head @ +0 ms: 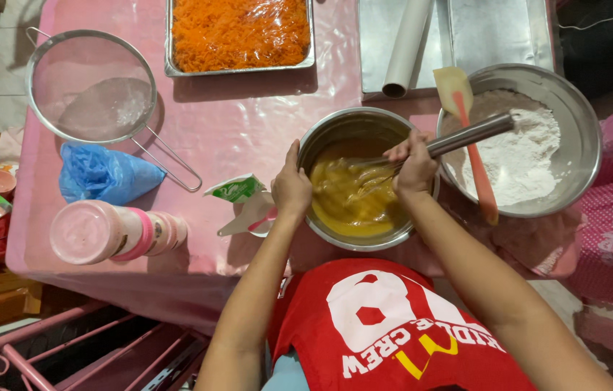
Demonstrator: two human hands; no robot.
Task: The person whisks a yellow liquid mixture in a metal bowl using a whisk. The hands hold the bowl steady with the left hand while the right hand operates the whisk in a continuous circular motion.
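A steel mixing bowl (pixel 335 130) holds yellow batter (pixel 350 195) near the table's front edge. My left hand (pixel 290 187) grips the bowl's left rim. My right hand (pixel 413 163) is closed on the steel handle of a whisk (pixel 469 135), whose wires dip into the batter. To the right stands a larger steel bowl (pixel 578 123) of white flour (pixel 527 156), with an orange-handled spatula (pixel 469 137) lying across it.
A tray of grated carrot (pixel 240 32) under plastic film sits at the back. A sieve (pixel 89 87), a blue plastic bag (pixel 104 174), a pink-lidded jar (pixel 107 232) on its side and a torn green sachet (pixel 235 190) lie left. A paper roll (pixel 406 47) rests on flat trays.
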